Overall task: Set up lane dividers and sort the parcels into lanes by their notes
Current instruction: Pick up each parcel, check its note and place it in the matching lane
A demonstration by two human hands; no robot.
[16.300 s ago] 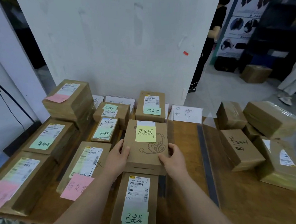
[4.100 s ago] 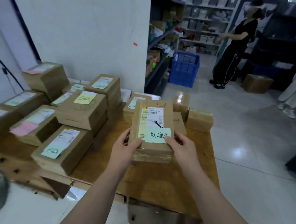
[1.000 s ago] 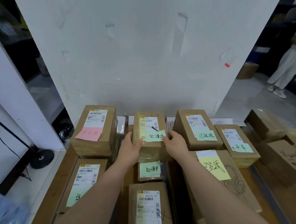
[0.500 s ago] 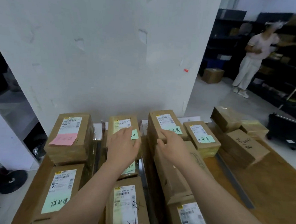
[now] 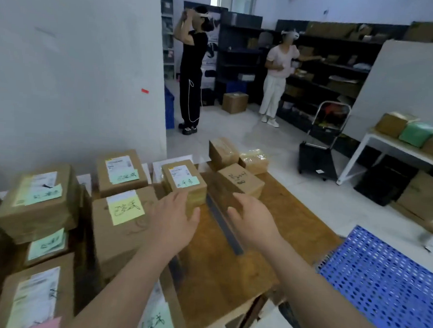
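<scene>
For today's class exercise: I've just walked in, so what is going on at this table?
A person is sorting taped cardboard parcels by sticky note. Both hands are empty: the left hand and right hand hover open over the wooden table, either side of a dark divider strip, reaching toward unsorted parcels at the back.

Bare table (image 5: 277, 232) right of the dark divider strip (image 5: 223, 224) was wide open; stacked parcels (image 5: 122, 224) crowded everything left.
</scene>
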